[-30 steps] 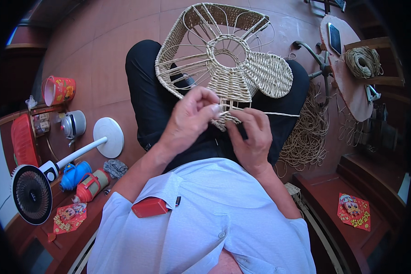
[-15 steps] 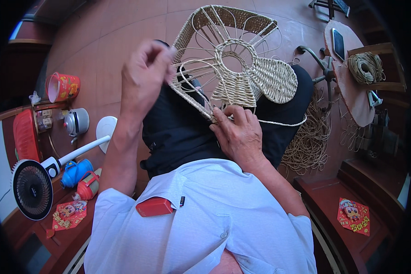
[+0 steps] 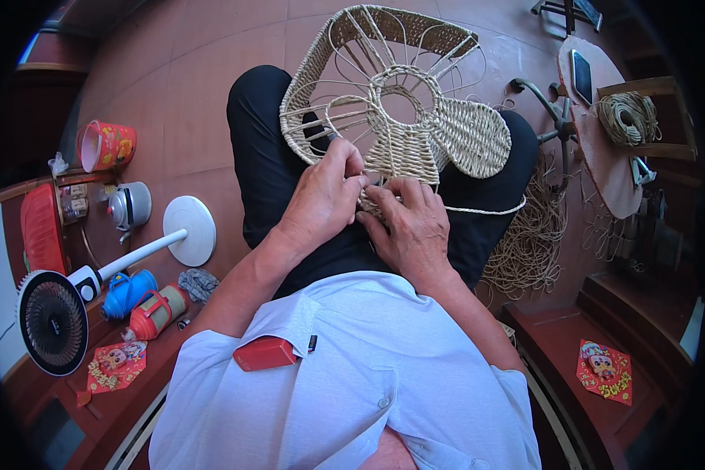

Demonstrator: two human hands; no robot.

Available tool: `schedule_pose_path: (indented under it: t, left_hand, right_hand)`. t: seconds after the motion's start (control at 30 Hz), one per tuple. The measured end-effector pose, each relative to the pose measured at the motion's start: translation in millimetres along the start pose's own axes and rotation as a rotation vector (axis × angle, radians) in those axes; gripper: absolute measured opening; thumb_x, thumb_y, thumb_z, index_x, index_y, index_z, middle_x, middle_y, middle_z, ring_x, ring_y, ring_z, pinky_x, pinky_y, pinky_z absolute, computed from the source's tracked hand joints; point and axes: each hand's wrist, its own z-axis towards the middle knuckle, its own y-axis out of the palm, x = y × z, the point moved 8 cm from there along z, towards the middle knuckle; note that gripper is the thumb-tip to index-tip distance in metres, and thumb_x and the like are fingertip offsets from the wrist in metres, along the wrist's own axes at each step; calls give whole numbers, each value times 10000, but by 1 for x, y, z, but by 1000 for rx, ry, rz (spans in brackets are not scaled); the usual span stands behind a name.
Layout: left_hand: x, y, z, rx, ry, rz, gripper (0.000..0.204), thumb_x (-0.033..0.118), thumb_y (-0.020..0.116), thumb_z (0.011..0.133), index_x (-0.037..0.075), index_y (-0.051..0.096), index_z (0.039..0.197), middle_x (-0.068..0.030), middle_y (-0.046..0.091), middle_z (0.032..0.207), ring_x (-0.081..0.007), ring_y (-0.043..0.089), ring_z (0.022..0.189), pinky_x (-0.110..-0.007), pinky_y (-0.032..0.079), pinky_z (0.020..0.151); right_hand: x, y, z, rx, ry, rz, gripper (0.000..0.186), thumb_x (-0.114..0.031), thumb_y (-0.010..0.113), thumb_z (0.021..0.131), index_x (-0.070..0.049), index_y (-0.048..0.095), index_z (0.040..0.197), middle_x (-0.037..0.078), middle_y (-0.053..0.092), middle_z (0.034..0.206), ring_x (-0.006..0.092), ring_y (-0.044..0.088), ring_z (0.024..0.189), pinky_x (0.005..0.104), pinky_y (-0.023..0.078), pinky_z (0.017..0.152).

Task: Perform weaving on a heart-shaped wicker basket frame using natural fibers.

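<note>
A half-woven wire frame wrapped in pale straw cord rests on my lap, its woven panels near me. My left hand pinches the frame's near edge where the weaving ends. My right hand presses against the same spot from the right, fingers curled on the weave. A loose strand of straw cord runs off to the right from between my hands across my thigh.
A pile of loose straw cord lies on the floor at my right. A cord coil and phone sit on a small table at the right. At the left stand a white fan, kettle, red cup and bottles.
My left hand, raised high on the frame's left side half a second ago, has come back down to the near edge beside my right hand. The frame has tipped back flatter on my lap.
</note>
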Motion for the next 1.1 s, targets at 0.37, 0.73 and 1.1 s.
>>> schedule_pose_path:
  t: [0.37, 0.73, 1.1]
  left_hand:
    - [-15, -3, -22, 176, -8, -419, 136, 15, 655, 1077, 48, 536, 1134, -67, 676, 960, -54, 561, 542, -250, 469, 490]
    - [-39, -208, -81, 551, 84, -775, 235, 225, 740, 1100, 29, 718, 1228, 70, 537, 801, -25, 472, 639, -209, 366, 562]
    - [-79, -710, -199, 1256, -6, -515, 219, 417, 731, 1083, 215, 649, 1061, 36, 542, 728, -66, 415, 519, -241, 363, 446]
  right_hand:
    - [3, -4, -2, 81, 66, 40, 341, -284, 868, 876, -147, 753, 1166, 47, 656, 1088, 258, 649, 988, 420, 486, 823]
    - [-11, 5, 18, 157, -16, 141, 203, -269, 855, 890, -170, 740, 1026, 17, 622, 968, 235, 642, 931, 415, 473, 804]
    - [1, 2, 13, 324, -22, 136, 166, -195, 810, 902, -121, 662, 902, 51, 596, 900, 252, 645, 847, 421, 491, 748]
